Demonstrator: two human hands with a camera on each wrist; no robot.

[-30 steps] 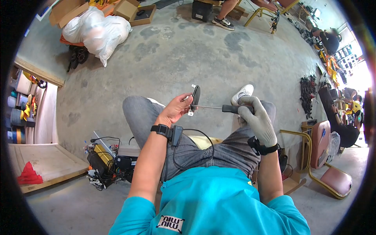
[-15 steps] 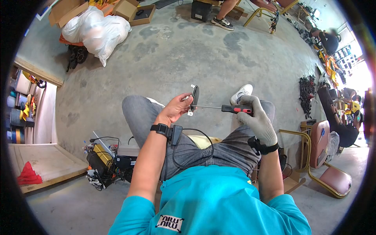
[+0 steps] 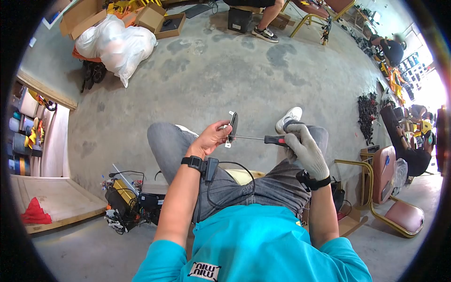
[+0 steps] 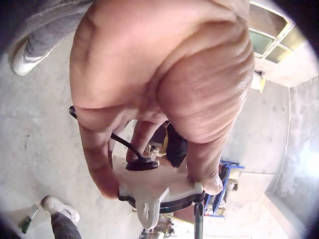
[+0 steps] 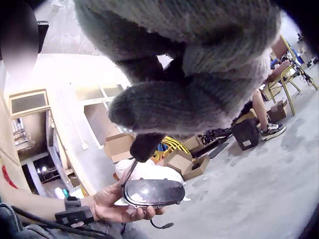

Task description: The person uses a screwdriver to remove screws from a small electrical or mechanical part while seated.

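My bare left hand (image 3: pixel 210 139) grips an oval part (image 3: pixel 234 126) by its edges, thumb on one side and fingers on the other. The part has a glossy black face (image 5: pixel 153 193), a white back (image 4: pixel 172 183) and white mounting tabs (image 4: pixel 147 211). A thin black cable with a round rubbery end (image 4: pixel 142 164) hangs behind it, among my fingers. In a knitted grey glove, my right hand (image 3: pixel 307 149) holds a screwdriver (image 3: pixel 274 140) with a black and red handle. Its metal shaft (image 4: pixel 199 221) runs level to the rim of the part.
Wired parts (image 3: pixel 127 195) lie on the floor by my left thigh. A tipped chair (image 3: pixel 385 174) lies to the right. White bags (image 3: pixel 115 47) and an open cardboard box (image 3: pixel 171 26) stand ahead on the left. Another person's shoe (image 3: pixel 265 34) shows at the top.
The screwdriver handle has turned in my gloved fingers, its red patches showing differently. Its tip stays at the oval part. Both hands sit slightly lower in the head view, which has tilted a little.
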